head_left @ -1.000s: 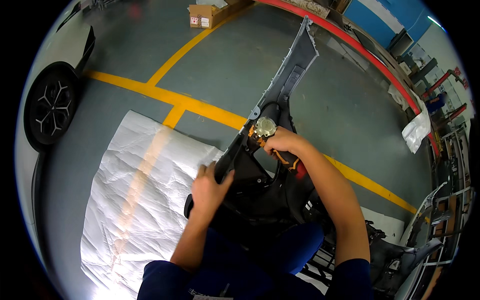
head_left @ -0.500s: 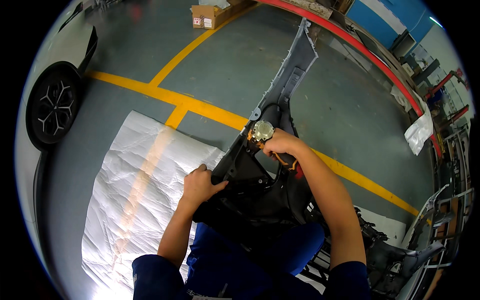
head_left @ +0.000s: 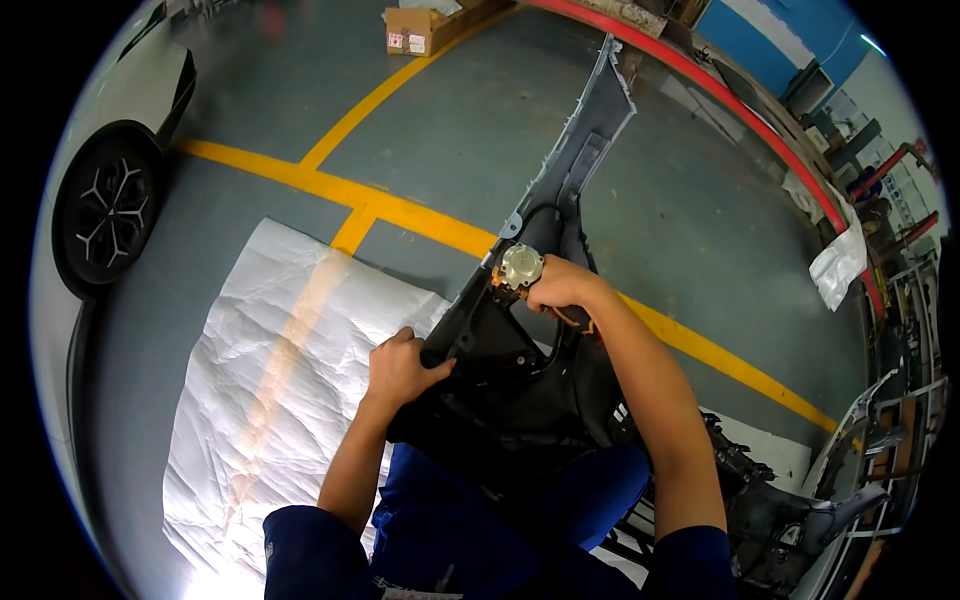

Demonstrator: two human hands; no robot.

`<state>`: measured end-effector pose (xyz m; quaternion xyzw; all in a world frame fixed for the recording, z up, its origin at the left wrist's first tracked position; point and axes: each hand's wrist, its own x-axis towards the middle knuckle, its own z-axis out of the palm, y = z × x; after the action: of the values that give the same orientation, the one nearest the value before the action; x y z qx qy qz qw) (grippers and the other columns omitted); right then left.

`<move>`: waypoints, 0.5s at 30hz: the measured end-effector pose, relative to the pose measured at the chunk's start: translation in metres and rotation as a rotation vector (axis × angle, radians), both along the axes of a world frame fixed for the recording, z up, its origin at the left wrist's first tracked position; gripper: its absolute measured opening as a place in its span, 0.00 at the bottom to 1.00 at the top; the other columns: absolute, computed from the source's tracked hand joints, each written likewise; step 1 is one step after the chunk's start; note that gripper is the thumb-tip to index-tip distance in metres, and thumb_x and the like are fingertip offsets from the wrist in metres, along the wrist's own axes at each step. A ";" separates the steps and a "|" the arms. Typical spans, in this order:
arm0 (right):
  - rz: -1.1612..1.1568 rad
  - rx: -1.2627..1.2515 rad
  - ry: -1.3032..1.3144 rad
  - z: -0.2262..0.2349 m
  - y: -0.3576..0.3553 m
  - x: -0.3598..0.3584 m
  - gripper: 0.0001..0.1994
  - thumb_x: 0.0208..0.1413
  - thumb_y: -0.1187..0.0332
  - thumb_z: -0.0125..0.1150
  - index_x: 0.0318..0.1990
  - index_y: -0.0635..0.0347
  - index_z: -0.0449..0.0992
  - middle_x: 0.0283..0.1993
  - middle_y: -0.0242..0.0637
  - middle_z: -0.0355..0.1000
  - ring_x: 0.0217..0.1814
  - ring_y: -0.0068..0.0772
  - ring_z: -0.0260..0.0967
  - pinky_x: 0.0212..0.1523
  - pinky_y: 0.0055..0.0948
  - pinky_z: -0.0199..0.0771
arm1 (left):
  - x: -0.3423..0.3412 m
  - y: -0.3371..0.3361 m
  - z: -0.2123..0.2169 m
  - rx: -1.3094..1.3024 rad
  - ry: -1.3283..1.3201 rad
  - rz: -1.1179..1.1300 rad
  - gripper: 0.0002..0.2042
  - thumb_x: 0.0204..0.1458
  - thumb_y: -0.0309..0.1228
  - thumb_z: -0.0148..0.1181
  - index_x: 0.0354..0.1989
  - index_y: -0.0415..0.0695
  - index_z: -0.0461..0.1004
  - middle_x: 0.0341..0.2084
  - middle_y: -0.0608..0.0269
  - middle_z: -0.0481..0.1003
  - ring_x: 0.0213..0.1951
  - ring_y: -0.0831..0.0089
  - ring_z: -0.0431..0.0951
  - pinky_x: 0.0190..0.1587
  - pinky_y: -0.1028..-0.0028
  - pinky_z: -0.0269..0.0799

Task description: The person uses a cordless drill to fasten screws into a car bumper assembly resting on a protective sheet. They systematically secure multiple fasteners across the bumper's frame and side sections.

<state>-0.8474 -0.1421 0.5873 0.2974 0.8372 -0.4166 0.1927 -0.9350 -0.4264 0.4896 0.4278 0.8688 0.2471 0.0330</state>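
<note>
A large car bumper [head_left: 500, 340], dark with a grey far end, lies across my lap and stretches away from me. My left hand [head_left: 402, 372] grips its left edge, thumb over the rim and fingers round the outer side. In my right hand [head_left: 562, 286] is a power tool [head_left: 522, 266] with a round silvery housing on top and orange parts on its body. My fingers wrap round its grip. The tool sits against or just above the bumper's inner side, its working tip hidden beneath the housing.
A white padded sheet [head_left: 270, 370] covers the floor at left, and a light-coloured car [head_left: 80, 130] stands beyond it. A cardboard box [head_left: 410, 30] is at the far side. A red curved bar [head_left: 700, 75] borders the right. Black and grey car parts [head_left: 780, 510] lie at lower right.
The power tool and my right hand have shifted very slightly to the left. My right forearm has moved a little left; my left hand has stayed put on the bumper.
</note>
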 end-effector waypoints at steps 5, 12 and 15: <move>0.081 0.114 -0.051 -0.012 0.012 -0.001 0.12 0.34 0.76 0.65 0.32 0.70 0.80 0.29 0.46 0.79 0.26 0.36 0.79 0.28 0.33 0.78 | 0.001 0.000 0.002 0.033 -0.014 -0.007 0.26 0.39 0.53 0.73 0.25 0.36 0.81 0.25 0.57 0.73 0.26 0.56 0.78 0.31 0.62 0.76; 0.181 0.180 -0.069 -0.009 0.000 -0.001 0.15 0.35 0.74 0.67 0.36 0.69 0.80 0.33 0.46 0.80 0.27 0.36 0.80 0.30 0.35 0.80 | 0.001 -0.011 -0.002 0.040 -0.003 0.000 0.27 0.38 0.54 0.73 0.27 0.36 0.82 0.24 0.56 0.73 0.26 0.56 0.78 0.31 0.61 0.76; 0.160 0.182 -0.072 0.002 -0.004 0.000 0.16 0.36 0.73 0.67 0.37 0.68 0.80 0.32 0.45 0.80 0.27 0.37 0.79 0.29 0.36 0.79 | 0.003 -0.015 0.002 0.040 0.003 -0.009 0.27 0.39 0.55 0.72 0.27 0.37 0.82 0.26 0.56 0.74 0.28 0.56 0.79 0.33 0.62 0.77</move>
<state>-0.8476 -0.1460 0.5889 0.2604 0.8851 -0.3114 0.2274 -0.9320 -0.4413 0.4915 0.4328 0.8618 0.2634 0.0242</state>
